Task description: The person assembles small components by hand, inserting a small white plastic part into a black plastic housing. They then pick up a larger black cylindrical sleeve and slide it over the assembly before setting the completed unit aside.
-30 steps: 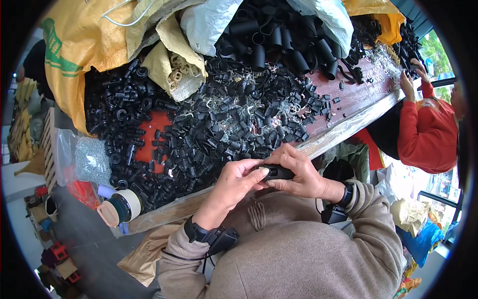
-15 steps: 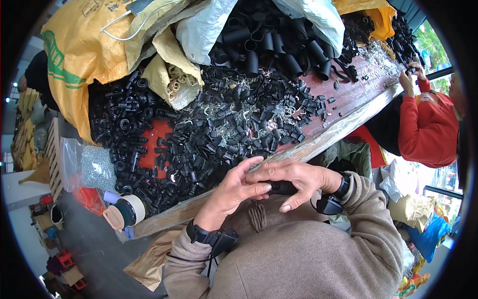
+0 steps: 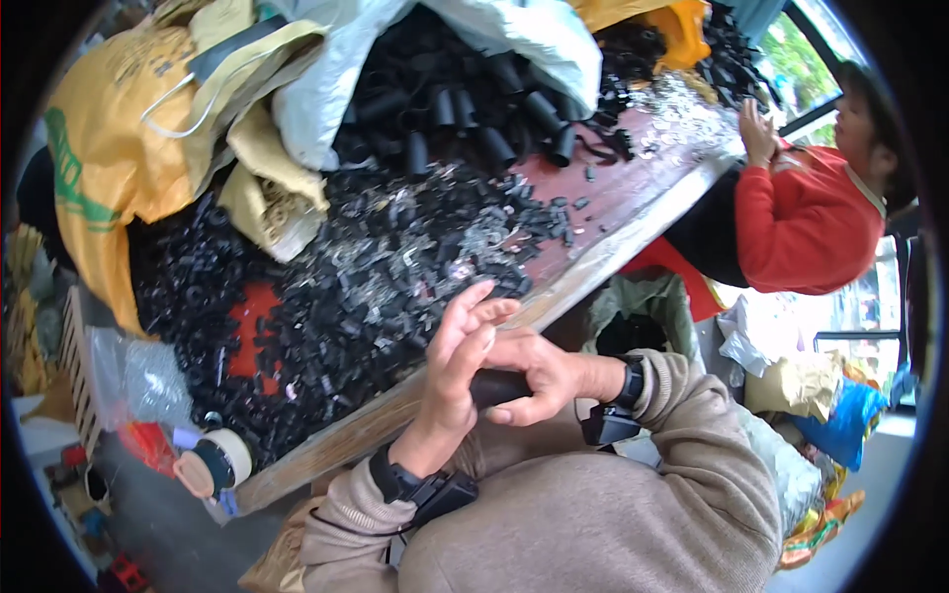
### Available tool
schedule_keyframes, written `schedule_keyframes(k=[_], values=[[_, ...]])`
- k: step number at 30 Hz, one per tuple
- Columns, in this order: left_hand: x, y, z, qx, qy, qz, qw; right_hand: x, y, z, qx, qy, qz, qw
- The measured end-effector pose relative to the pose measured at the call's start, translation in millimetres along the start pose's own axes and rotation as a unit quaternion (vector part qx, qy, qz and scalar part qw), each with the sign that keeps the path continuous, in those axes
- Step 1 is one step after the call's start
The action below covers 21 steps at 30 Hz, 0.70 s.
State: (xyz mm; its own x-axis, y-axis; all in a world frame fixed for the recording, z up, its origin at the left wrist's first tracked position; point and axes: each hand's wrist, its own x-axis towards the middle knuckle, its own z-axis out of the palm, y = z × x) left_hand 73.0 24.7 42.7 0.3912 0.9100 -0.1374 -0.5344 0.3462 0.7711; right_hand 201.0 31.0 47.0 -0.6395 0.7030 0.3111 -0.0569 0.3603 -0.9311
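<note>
One dark, rounded part [image 3: 500, 386] shows in the head view between my hands, in front of my beige sweater [image 3: 593, 514] and close to the wooden edge [image 3: 336, 438] of the surface [image 3: 623, 183]. My right hand [image 3: 549, 371] is curled around it, thumb along its near side, fingers over its far side. My left hand [image 3: 450, 381] is spread, fingers lifted and apart, with the palm at the part's left end; whether it presses there I cannot tell, since the hand hides that end. For good handling, I judge a firm right grip matters most, with the thumb laid along the part so it cannot roll. The left palm should meet the end squarely, in line with the length, because a sideways push could twist it loose. I would hold it low, as a slip might lose it among the loose black pieces [image 3: 331, 336] heaped to the far left. Black tubes [image 3: 465, 111] lie farther off, at the mouth of a pale sack [image 3: 554, 44]
</note>
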Motion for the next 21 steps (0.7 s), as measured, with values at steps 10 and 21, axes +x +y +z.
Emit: schedule_keyframes(k=[10, 21], values=[[-95.1, 133.7, 7.4, 0.131, -0.332, 0.268, 0.895, -156.4, 8.2, -89.5, -0.197, 0.061, 0.278, 0.938], [-90.5, 125.4, 35.1, 0.019, -0.329, 0.245, 0.912, -92.7, 11.6, -122.2, -0.402, 0.183, 0.141, 0.886]])
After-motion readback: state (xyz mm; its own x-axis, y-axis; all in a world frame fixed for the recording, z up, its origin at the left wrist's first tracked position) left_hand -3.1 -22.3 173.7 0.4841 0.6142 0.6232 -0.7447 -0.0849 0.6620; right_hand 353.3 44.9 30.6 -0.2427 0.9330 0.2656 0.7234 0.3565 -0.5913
